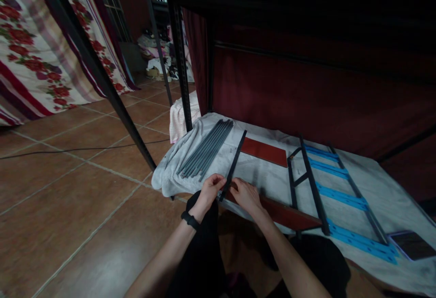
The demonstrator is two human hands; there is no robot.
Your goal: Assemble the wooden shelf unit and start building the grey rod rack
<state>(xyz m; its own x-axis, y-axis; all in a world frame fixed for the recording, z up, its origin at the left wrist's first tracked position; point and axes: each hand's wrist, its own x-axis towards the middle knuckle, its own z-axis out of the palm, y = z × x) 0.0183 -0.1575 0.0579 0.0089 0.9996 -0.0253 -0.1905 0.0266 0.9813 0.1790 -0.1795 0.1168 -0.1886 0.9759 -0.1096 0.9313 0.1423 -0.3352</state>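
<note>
My left hand (211, 188) and my right hand (245, 195) both pinch the near end of a thin black metal bar (234, 163) that lies on a grey-white cloth (374, 184) over a low bed. The fingers of both hands are closed on the bar's end. A black band sits on my left wrist. Just left of the bar lies a bundle of several grey rods (206, 148). To the right is a black frame with blue slats (335, 184), and reddish-brown boards (264, 151) lie under and beside the bar.
A phone (410, 245) lies on the cloth at the far right. Black bunk posts (180, 62) rise at the bed's corner, and a slanted black pole (98, 73) crosses the brown tiled floor (68, 189). Floral curtains (30, 48) hang at left. A dark red curtain (306, 89) backs the bed.
</note>
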